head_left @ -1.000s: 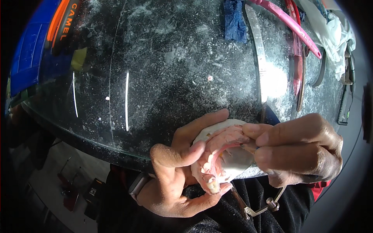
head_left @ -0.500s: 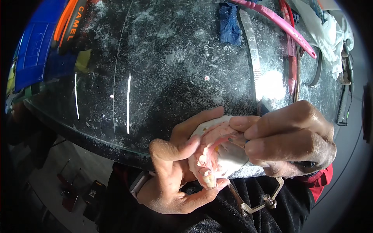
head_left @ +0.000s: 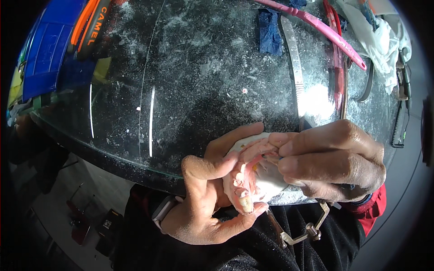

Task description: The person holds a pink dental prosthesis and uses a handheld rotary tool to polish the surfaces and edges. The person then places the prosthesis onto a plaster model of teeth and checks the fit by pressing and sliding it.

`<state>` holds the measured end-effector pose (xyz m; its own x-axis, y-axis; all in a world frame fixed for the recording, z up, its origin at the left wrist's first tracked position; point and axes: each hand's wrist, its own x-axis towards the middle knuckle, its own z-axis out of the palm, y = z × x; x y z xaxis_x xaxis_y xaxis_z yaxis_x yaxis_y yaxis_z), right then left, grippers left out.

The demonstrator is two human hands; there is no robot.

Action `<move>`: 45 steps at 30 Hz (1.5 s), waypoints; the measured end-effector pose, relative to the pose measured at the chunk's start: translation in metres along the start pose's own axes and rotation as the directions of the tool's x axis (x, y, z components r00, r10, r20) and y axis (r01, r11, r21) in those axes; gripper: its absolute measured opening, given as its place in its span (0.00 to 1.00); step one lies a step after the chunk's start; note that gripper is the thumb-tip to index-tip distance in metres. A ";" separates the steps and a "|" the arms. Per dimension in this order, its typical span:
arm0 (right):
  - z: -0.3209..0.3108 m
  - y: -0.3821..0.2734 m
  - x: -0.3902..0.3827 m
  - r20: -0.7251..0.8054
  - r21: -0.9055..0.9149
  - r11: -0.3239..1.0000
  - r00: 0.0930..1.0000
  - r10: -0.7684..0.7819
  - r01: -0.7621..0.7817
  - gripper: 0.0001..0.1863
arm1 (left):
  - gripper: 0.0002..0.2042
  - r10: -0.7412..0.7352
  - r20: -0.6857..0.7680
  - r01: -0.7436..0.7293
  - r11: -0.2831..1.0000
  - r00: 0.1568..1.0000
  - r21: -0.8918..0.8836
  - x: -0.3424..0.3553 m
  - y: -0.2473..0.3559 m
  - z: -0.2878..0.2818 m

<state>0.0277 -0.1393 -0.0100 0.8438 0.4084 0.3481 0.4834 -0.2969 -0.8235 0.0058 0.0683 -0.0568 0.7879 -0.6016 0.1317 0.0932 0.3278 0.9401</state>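
Mid-shaping: left hand (head_left: 205, 201) cupping denture cast (head_left: 253, 176), right hand (head_left: 332, 165) pinched on its pink gum, likely needing fine pressure next.

The right hand (head_left: 332, 165) hides the dental cast's (head_left: 253, 176) far side; its fingertips' grip is unseen.

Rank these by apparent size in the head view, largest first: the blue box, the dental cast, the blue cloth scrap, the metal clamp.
1. blue box
2. dental cast, partly covered by the hands
3. metal clamp and blue cloth scrap: look alike, not ranked.
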 end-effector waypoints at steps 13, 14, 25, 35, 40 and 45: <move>-0.002 -0.005 -0.003 0.008 0.041 0.997 0.998 0.064 -0.064 0.11 | 0.42 0.042 0.012 -0.042 0.999 0.999 -0.025 0.000 -0.004 -0.003; -0.002 -0.004 -0.005 -0.004 0.058 0.995 0.997 0.083 -0.083 0.11 | 0.42 0.043 0.013 -0.042 0.999 0.999 -0.026 0.001 -0.004 -0.001; 0.001 -0.001 -0.002 -0.076 0.085 0.995 0.996 0.053 -0.047 0.06 | 0.41 0.002 0.019 -0.002 1.000 1.000 -0.008 0.000 0.000 -0.001; 0.001 0.003 -0.001 -0.034 0.079 0.997 0.999 0.012 -0.009 0.07 | 0.41 0.001 -0.005 -0.001 1.000 1.000 -0.028 0.002 0.001 -0.001; 0.003 0.008 -0.002 -0.044 0.011 0.999 0.998 -0.047 0.048 0.06 | 0.42 0.001 -0.007 -0.001 1.000 1.000 0.011 0.001 0.000 -0.001; 0.011 0.011 -0.007 -0.095 0.015 0.995 0.990 -0.101 0.103 0.10 | 0.41 0.035 -0.004 -0.036 0.999 0.999 -0.012 0.002 -0.004 0.000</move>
<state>0.0247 -0.1362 -0.0268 0.8090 0.3520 0.4708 0.5643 -0.2404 -0.7898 0.0065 0.0658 -0.0601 0.7932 -0.5866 0.1637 0.0724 0.3577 0.9310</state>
